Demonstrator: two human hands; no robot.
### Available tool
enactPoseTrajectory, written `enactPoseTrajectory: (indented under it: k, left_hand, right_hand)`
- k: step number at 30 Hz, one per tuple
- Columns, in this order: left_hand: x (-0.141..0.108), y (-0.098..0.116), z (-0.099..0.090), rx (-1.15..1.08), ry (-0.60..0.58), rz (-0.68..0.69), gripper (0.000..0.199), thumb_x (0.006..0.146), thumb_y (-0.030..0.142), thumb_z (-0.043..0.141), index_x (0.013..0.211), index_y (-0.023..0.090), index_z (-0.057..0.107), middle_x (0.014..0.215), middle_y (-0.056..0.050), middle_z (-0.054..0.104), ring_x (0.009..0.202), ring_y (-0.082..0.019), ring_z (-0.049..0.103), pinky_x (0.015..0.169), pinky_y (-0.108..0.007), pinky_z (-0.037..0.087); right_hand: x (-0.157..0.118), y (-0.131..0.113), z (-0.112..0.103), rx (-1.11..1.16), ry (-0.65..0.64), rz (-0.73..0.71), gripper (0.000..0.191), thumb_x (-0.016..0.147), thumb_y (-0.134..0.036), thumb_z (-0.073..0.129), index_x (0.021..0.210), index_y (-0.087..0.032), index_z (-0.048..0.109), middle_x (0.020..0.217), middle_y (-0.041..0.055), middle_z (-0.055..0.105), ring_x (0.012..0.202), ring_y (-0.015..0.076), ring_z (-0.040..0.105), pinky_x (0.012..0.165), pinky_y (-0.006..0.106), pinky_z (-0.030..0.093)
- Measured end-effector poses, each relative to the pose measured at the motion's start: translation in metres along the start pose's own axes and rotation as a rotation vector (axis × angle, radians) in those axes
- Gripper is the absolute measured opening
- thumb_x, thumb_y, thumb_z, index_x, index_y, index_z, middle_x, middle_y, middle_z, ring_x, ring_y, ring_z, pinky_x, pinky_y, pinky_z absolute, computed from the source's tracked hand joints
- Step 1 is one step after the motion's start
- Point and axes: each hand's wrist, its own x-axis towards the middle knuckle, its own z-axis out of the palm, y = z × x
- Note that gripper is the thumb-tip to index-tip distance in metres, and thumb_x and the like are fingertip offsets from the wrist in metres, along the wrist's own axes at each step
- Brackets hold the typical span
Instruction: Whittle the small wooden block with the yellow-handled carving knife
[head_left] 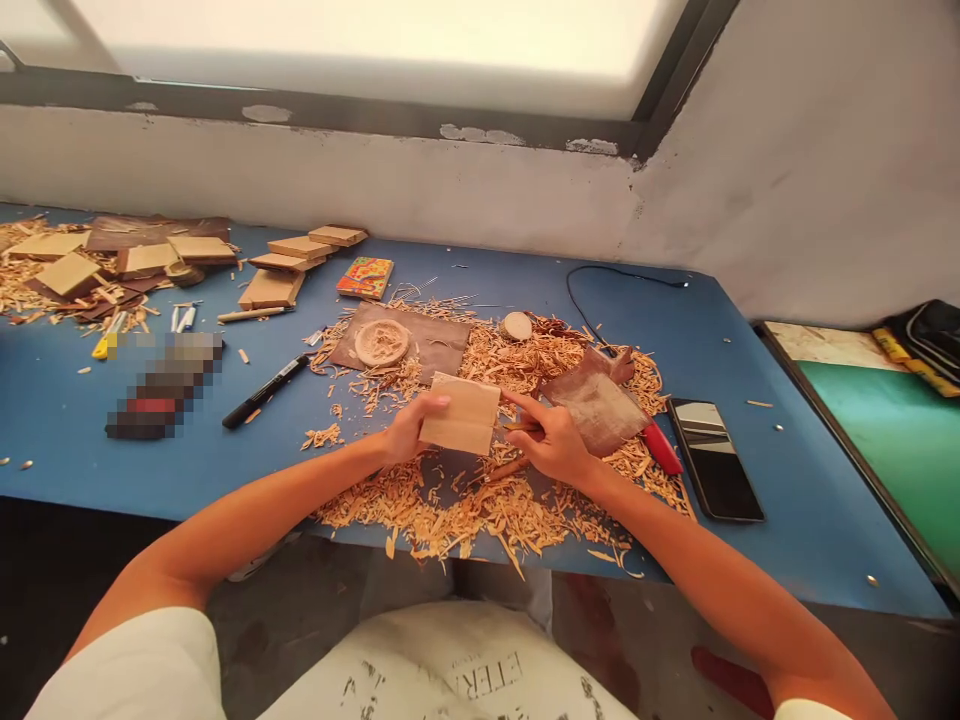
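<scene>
A flat square wooden block (pixel 461 415) is held above the shavings near the table's front edge. My left hand (pixel 410 427) grips its left side, with the thumb on the upper face. My right hand (pixel 553 437) is at the block's right edge, its index finger reaching to the upper right corner. Between its other fingers is a thin pencil-like stick (pixel 519 427), partly hidden by the hand. Behind the block, a round wooden dish (pixel 382 343) with shavings in it rests on brown sandpaper (pixel 447 346).
Wood shavings (pixel 480 515) spread around my hands. A phone (pixel 716 460) and a red-handled tool (pixel 661 447) lie to the right, a black marker (pixel 265 393) to the left. Wooden blocks (pixel 271 288) and a patterned box (pixel 365 277) stand farther back.
</scene>
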Motion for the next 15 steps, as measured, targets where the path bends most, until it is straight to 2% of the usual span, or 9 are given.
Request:
enactPoseTrajectory:
  k: [6, 9, 15]
  left_hand:
    - [0.0079, -0.0018, -0.0042, 0.035, -0.039, -0.019, 0.073, 0.080, 0.054, 0.064, 0.137, 0.009, 0.061, 0.111, -0.017, 0.078, 0.102, -0.037, 0.074, 0.088, -0.045, 0.059]
    - [0.0085, -0.0060, -0.0084, 0.045, -0.030, -0.042, 0.077, 0.079, 0.055, 0.065, 0.140, 0.009, 0.058, 0.111, -0.017, 0.078, 0.099, -0.036, 0.075, 0.084, -0.044, 0.059]
    - [0.0006, -0.0072, -0.0035, 0.054, 0.009, -0.048, 0.076, 0.080, 0.055, 0.066, 0.142, 0.010, 0.056, 0.109, -0.016, 0.079, 0.091, -0.033, 0.075, 0.075, -0.038, 0.059]
  right_hand:
    - [0.0012, 0.0077, 0.0033, -0.031, -0.040, -0.018, 0.061, 0.094, -0.050, 0.063, 0.142, -0.012, 0.061, 0.061, -0.0054, 0.058, 0.050, 0.0093, 0.044, 0.052, 0.022, 0.036]
    - [0.0004, 0.0097, 0.0042, -0.062, -0.051, -0.067, 0.065, 0.094, -0.053, 0.063, 0.142, -0.009, 0.061, 0.060, -0.0033, 0.061, 0.050, 0.0106, 0.048, 0.053, 0.023, 0.038]
    - [-0.0027, 0.0072, 0.0061, -0.106, -0.055, -0.126, 0.066, 0.096, -0.053, 0.060, 0.143, -0.007, 0.058, 0.060, -0.0022, 0.062, 0.048, 0.0101, 0.045, 0.052, 0.024, 0.035]
